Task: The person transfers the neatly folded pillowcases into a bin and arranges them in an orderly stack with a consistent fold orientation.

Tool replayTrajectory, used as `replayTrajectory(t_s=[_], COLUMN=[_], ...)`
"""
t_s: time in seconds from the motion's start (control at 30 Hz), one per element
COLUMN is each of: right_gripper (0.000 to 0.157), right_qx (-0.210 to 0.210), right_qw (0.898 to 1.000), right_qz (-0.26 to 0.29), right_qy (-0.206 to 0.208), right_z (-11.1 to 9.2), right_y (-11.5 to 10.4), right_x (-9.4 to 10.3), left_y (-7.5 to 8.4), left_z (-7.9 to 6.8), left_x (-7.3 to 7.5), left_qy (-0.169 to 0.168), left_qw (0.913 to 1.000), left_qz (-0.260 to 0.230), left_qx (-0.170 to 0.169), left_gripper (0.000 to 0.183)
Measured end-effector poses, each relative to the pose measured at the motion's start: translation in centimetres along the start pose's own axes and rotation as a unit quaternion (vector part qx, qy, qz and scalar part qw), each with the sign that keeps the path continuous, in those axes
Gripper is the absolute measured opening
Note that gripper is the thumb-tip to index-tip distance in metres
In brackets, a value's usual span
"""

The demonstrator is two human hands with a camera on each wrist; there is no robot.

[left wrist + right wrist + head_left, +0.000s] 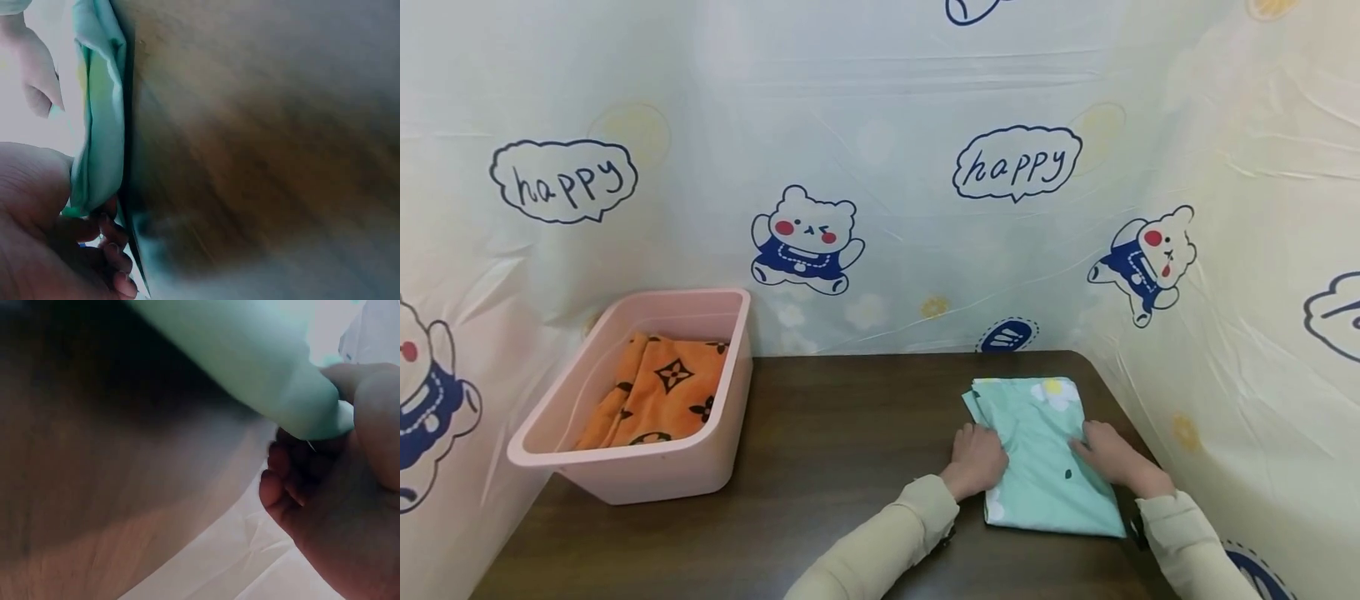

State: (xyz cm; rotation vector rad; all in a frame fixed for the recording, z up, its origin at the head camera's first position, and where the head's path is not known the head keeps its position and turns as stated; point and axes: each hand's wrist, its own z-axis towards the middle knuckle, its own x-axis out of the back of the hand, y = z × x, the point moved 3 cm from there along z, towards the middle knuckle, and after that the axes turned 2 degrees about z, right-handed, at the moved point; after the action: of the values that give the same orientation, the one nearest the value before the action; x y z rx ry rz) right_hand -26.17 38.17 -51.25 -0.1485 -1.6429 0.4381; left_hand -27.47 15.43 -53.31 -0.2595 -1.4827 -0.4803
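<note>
A folded mint-green cloth [1045, 492] with white and yellow flower prints lies on the right part of the dark table. My left hand [976, 458] grips its left edge, and my right hand [1112, 457] pinches the right edge from across. In the left wrist view, the layered folds of the cloth [103, 131] show, and the fingers of the left hand [34, 219] curl under its edge. The right wrist view has the right hand [340, 506] with its thumb over the cloth edge [269, 375] and fingers curled beneath.
A pink plastic bin [625, 482] stands at the table's left, holding a folded orange cloth [677, 392] with black motifs. The brown wooden table [835, 433] spans the middle. A pale printed sheet [895, 167] hangs behind and along both sides, close to the right arm.
</note>
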Motion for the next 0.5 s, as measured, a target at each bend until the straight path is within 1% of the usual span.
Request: replayTrajectory(t_s=[0.07, 0.13, 0.2, 0.33, 0.5], right_gripper=[0.022, 0.024, 0.024, 0.021, 0.021], right_qx=[0.025, 0.038, 0.046, 0.043, 0.041], right_qw=[0.998, 0.995, 0.991, 0.988, 0.987], right_qz=[-0.041, -0.075, -0.101, -0.117, -0.125], right_qy=[0.033, 0.06, 0.08, 0.087, 0.09], right_z=[0.1, 0.0, 0.0, -0.1, -0.2], right_y=[-0.4, -0.9, -1.4, -2.4, -3.2], right_x=[-0.2, -0.1, 0.1, 0.4, 0.6], left_y=[-0.2, -0.2, -0.2, -0.4, -0.9], left_z=[-0.1, -0.2, -0.5, -0.8, -1.0], left_x=[0.1, 0.3, 0.9, 1.6, 1.9], left_qy=[-0.001, 0.001, -0.001, -0.003, 0.006], left_qw=[1.0, 0.9997, 0.9989, 0.9969, 0.9948], left_qz=[0.005, 0.023, 0.046, 0.078, 0.101], left_qx=[0.006, 0.004, 0.0, -0.005, -0.013], left_gripper=[0.037, 0.037, 0.037, 0.037, 0.035])
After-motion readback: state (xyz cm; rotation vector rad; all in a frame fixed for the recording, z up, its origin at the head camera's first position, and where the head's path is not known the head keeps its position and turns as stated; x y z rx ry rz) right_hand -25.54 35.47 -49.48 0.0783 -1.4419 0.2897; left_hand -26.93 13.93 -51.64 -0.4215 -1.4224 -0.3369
